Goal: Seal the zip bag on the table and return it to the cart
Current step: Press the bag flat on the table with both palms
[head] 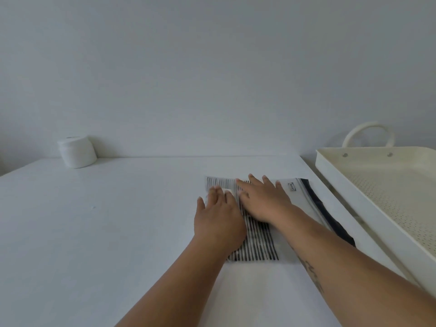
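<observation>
A clear zip bag with black-and-white striped fabric inside lies flat on the white table, near its right edge. A dark strip runs along the bag's right side. My left hand rests palm down on the bag's left part, fingers spread. My right hand lies flat across the bag's far middle, fingers pointing left and away. Neither hand grips anything. The cream cart tray stands just right of the table.
A white toilet paper roll stands at the table's back left by the wall. The cart's top tray has a perforated floor, a raised rim and a looped handle at its far end. A narrow gap separates cart and table.
</observation>
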Available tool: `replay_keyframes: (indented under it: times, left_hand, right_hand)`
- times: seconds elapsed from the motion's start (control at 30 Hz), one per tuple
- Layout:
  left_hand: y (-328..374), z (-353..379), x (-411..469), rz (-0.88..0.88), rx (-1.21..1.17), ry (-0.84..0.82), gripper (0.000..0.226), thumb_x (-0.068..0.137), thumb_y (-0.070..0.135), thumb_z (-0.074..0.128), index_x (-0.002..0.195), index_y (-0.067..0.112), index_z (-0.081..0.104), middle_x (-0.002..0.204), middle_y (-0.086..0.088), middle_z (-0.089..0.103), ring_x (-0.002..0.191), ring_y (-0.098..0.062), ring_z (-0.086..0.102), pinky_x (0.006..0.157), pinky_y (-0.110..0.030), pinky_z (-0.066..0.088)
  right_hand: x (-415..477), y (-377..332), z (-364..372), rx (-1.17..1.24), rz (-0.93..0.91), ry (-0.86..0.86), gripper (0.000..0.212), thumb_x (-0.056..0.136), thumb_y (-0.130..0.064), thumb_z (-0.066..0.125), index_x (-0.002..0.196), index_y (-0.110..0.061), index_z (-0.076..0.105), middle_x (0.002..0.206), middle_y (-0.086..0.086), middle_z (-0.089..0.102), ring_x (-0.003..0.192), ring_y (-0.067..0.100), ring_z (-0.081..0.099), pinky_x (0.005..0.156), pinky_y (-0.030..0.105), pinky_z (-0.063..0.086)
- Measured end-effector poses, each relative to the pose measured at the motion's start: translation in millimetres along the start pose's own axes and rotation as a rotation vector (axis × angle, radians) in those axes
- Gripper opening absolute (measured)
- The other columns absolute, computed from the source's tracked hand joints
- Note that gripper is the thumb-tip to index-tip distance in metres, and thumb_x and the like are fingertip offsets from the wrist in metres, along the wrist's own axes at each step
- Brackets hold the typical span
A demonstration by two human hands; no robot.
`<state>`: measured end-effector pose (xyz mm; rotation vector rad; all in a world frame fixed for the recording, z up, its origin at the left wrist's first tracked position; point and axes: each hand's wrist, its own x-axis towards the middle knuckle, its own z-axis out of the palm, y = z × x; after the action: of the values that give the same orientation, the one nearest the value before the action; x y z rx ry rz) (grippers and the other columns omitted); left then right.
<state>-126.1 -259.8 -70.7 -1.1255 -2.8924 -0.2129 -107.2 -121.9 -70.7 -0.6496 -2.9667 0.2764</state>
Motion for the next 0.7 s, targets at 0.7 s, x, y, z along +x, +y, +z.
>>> replay_keyframes:
  times: [0.7]
  left_hand:
    - [-4, 2, 0, -0.053, -0.086, -0.032, 0.061, 0.097, 0.038, 0.017, 0.153, 0.016, 0.004, 0.164, -0.005, -0.003, 0.149, -0.020, -0.006, 0.120, -0.048, 0.003]
  right_hand:
    - [8, 55, 9, -0.044, 0.072, -0.061, 0.058, 0.092, -0.058, 0.007, 0.149, -0.046, 0.006, 0.164, -0.004, 0.000, 0.150, 0.023, 0.001, 0.119, 0.051, -0.003]
